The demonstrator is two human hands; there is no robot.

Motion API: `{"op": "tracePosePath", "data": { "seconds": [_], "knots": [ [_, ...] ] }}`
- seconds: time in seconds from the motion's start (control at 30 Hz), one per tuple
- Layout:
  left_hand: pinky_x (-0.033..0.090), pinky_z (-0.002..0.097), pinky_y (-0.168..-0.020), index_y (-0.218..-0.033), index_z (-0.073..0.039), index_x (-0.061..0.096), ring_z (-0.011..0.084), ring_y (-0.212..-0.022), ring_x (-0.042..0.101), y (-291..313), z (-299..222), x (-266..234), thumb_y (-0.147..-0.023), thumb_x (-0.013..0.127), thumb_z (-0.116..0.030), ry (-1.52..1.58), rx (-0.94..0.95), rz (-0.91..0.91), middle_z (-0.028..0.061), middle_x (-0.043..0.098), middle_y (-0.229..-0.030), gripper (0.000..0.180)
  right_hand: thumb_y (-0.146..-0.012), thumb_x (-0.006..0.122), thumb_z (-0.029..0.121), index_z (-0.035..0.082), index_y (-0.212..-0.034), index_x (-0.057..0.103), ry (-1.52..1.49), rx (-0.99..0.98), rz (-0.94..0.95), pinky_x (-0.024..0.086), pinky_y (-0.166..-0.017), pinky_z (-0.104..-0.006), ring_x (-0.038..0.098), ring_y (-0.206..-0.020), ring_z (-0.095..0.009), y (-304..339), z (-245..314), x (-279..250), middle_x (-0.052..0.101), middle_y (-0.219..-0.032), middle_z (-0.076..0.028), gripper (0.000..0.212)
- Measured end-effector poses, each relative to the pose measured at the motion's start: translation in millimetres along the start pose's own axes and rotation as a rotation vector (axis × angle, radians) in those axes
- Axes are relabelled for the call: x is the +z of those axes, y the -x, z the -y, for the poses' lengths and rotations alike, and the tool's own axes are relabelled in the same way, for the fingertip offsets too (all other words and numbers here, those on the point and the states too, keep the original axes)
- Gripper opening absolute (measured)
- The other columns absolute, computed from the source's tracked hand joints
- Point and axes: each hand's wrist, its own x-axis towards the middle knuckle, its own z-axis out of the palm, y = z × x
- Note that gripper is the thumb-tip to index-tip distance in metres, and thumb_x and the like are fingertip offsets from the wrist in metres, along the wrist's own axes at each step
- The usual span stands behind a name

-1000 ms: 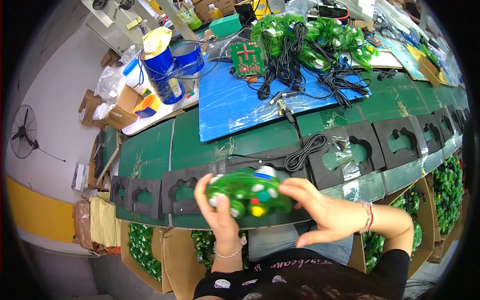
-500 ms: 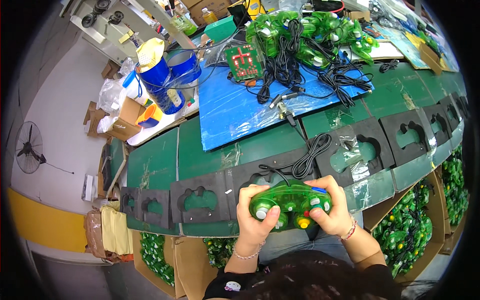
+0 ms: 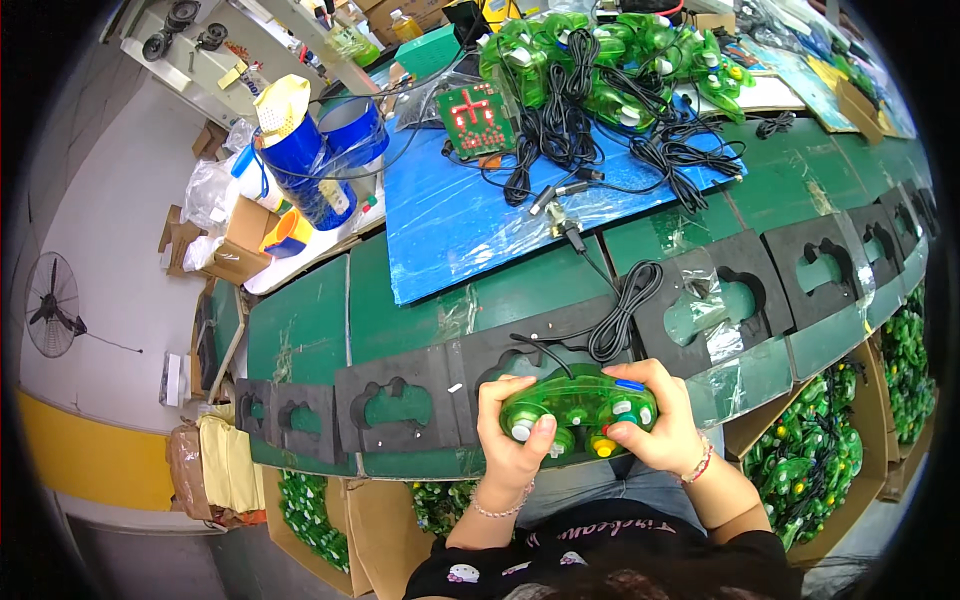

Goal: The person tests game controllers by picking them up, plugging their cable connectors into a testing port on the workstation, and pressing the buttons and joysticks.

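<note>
Well, foam tray [image 3: 443, 400]: we have this black piece with a shaped hollow, lying on the green table [image 3: 300, 310].
Circuit board [image 3: 478, 118]: red lights glow on it, and it rests over a blue sheet [image 3: 450, 250] on the table's far side.
Left hand [image 3: 508, 455]: our fingers are wrapped around the left end of a game controller [image 3: 583, 400], thumb on its face just beside the white stick [image 3: 521, 429].
Place of the controller: we hold it in both hands at the table's near edge, buttons up.
Feel of the controller: we judge it light and stiff, its smooth plastic a little slippery, the shell likelier to crack than bend if dropped.
Best hold: we would cup the two rounded ends, clear of the stick.
Cord [image 3: 612, 335]: it leaves the controller's far edge and lies coiled over foam; we expect it to bend easily but tug if pulled tight.
Right hand [image 3: 665, 430]: our fingers grasp the right end, thumb by the coloured buttons [image 3: 603, 446]; whether it presses, we cannot tell.
Cardboard box [image 3: 880, 420]: below the table, it holds more green controllers [image 3: 810, 450].
</note>
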Motion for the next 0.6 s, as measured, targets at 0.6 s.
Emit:
{"op": "tracePosePath", "data": {
  "seconds": [0.6],
  "knots": [
    [0.04, 0.0284, -0.077, -0.106, 0.001, 0.048, 0.0155, -0.085, 0.047, -3, 4, 5, -0.075, 0.068, -0.017, -0.099, 0.04, -0.105, 0.0094, 0.048, -0.095, 0.041, -0.075, 0.07, 0.032, -0.002, -0.106, 0.053, -0.108, 0.093, 0.067, 0.048, -0.071, -0.0281, 0.063, -0.08, -0.018, -21, -2, -4, 0.064, -0.089, -0.011, 0.048]
  ]
}}
